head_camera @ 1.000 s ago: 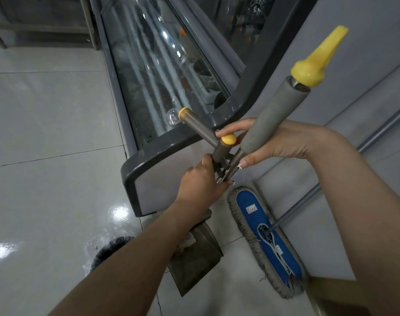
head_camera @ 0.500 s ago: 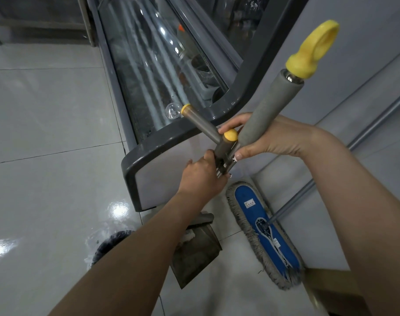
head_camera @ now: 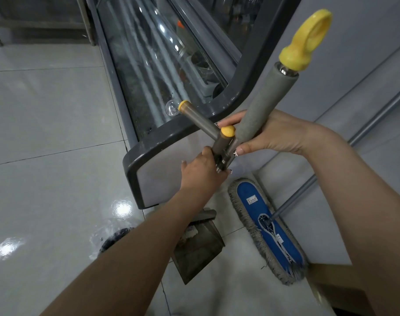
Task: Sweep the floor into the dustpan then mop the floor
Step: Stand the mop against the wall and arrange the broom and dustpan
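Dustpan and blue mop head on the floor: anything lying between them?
Only bare tile floor separates the dustpan from the mop head, seen in the head view.

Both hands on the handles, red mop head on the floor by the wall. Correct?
No: the mop head is blue, not red, per the head view. It lies on the floor by the wall; left hand and right hand grip the handles.

The right hand [head_camera: 276, 133] holds a grey handle [head_camera: 262, 103] with a yellow ring [head_camera: 294, 55] on top. The left hand [head_camera: 201, 176] grips the thin poles [head_camera: 227, 153] just below it. A short handle [head_camera: 197, 118] with a yellow tip sticks out to the left. Down on the floor [head_camera: 46, 133], a dustpan [head_camera: 201, 254] sits beside a blue mop [head_camera: 251, 199]. A glass case [head_camera: 148, 65] stands behind them.
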